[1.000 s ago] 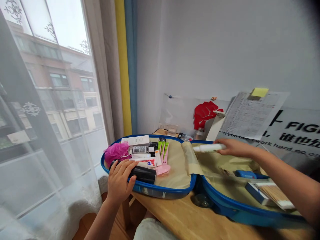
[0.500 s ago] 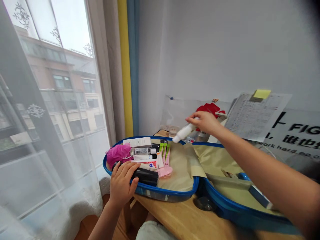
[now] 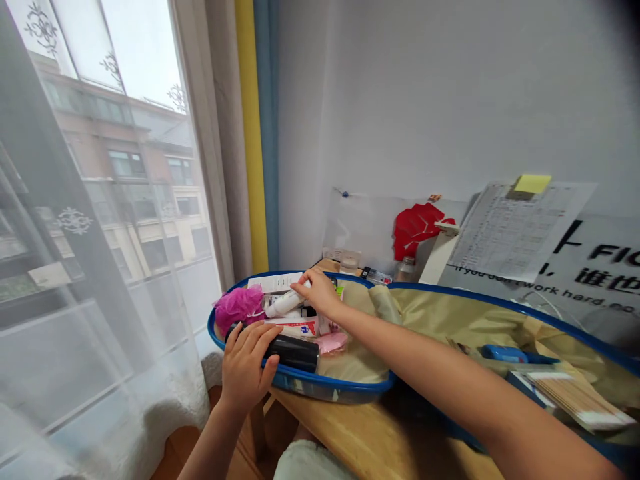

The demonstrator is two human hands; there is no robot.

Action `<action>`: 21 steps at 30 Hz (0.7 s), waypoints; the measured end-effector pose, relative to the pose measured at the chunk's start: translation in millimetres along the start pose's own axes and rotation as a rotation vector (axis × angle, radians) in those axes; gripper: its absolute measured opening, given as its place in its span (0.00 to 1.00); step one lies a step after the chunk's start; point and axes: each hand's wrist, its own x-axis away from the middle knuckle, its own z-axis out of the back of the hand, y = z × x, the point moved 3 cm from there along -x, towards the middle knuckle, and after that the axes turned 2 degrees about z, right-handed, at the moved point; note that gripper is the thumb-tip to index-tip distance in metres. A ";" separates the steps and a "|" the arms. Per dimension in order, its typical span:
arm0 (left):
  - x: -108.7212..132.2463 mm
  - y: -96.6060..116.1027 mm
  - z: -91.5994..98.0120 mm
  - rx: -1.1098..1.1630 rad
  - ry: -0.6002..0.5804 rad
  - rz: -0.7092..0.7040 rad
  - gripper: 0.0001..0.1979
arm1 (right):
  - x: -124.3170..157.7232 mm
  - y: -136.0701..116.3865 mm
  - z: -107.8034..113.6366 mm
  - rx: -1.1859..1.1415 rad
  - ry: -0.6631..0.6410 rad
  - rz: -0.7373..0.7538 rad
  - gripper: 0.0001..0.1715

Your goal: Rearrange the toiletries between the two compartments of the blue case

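My right hand (image 3: 320,293) holds a white tube (image 3: 286,301) low over the left half of an open blue-rimmed suitcase (image 3: 325,381), among toiletries. My left hand (image 3: 245,360) grips a black cylindrical container (image 3: 293,353) at the near rim. Beside it lie a pink bath puff (image 3: 239,307), a white box (image 3: 275,282) and a red-and-white printed carton (image 3: 300,327). A pink pouch (image 3: 331,343) sits near the middle. The other half of the case, lined in beige (image 3: 460,320), holds a blue object (image 3: 505,353) and a flat packet (image 3: 575,400).
The suitcase lies on a wooden table (image 3: 350,433) against a grey wall. A sheer curtain (image 3: 100,267) hangs at the window on the left. Behind the case stand a small bottle (image 3: 406,270) and a red fist-shaped ornament (image 3: 417,230), with a printed sheet (image 3: 505,233) on the wall.
My right hand has moved left and down with the white tube, from above the case's back rim into its left half. My left hand stays on the black container.
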 end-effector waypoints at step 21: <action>-0.7 0.6 -0.3 -0.005 -0.008 0.006 0.20 | 21.4 2.0 -23.6 0.048 -0.258 0.302 0.18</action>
